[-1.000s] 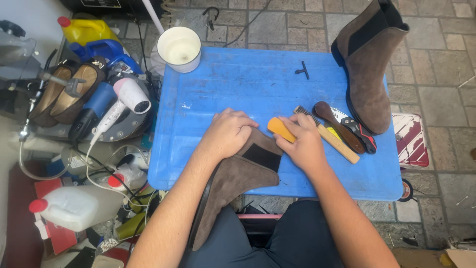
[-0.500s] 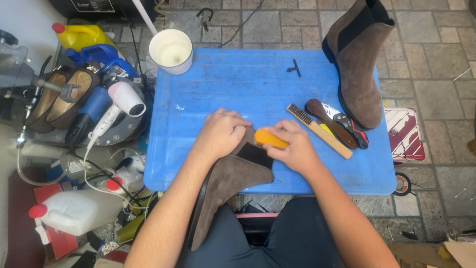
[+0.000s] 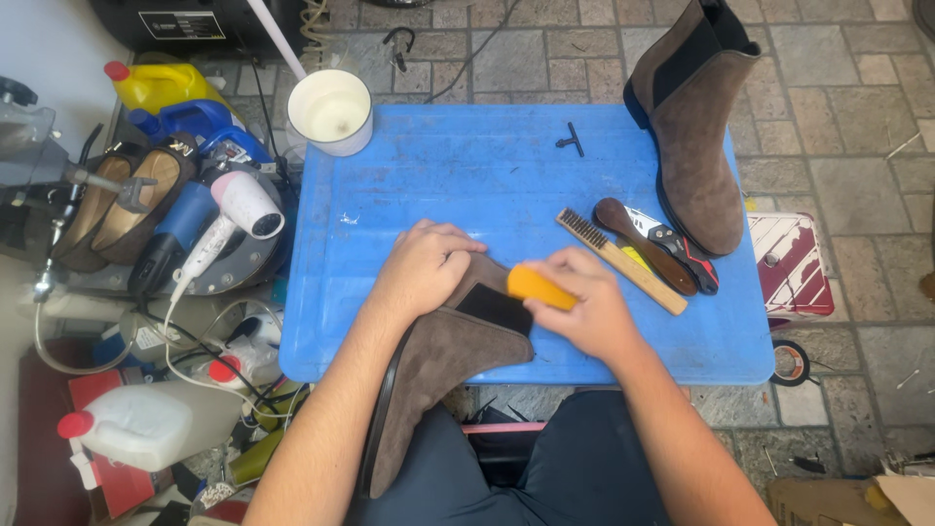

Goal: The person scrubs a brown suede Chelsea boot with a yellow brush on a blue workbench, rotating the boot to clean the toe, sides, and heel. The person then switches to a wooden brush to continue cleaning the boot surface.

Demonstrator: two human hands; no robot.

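Observation:
A brown suede boot (image 3: 438, 365) lies across my lap and the near edge of the blue table (image 3: 487, 175), its opening pointing to the table. My left hand (image 3: 424, 268) grips the boot's top by the black elastic panel. My right hand (image 3: 584, 312) holds an orange block (image 3: 539, 287) pressed against the boot's upper edge. The matching suede boot (image 3: 696, 117) stands upright at the table's far right corner.
A wooden brush (image 3: 619, 261), a dark-handled brush (image 3: 643, 244) and a utility knife (image 3: 672, 244) lie right of my hands. A white cup (image 3: 331, 112) stands at the far left corner. A hairdryer (image 3: 229, 219), shoes, bottles and jugs crowd the floor at left.
My right hand has slid the orange block leftward along the boot's top edge. My left hand keeps its hold on the boot.

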